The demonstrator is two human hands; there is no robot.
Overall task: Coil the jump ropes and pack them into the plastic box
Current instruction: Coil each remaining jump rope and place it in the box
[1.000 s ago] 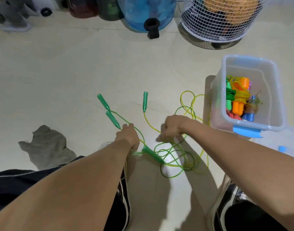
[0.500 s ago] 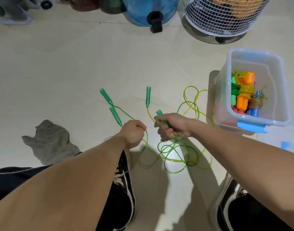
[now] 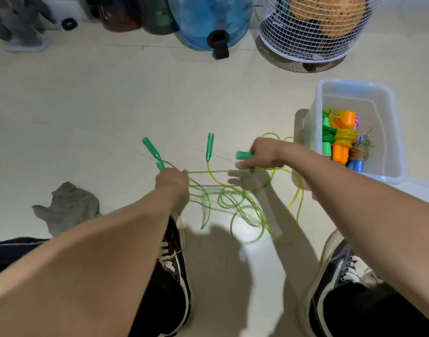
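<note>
Right hand [image 3: 264, 154] grips a green handle [image 3: 243, 155] while the left hand [image 3: 172, 182] pinches the rope [image 3: 213, 171] taut between outstretched arms, beside the plastic box [image 3: 393, 132] on the floor [image 3: 87, 105].

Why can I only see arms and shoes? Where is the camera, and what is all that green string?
The camera sits on a person's head and looks down, so you see only their own arms and shoes. The green string is jump ropes, tangled on the floor. The right hand holds one green handle. The left hand grips the rope, and a stretch of it runs tight between the two hands. Other handles lie on the floor. On the right stands a clear plastic box with coiled ropes already inside. A grey cloth lies on the left.
</note>
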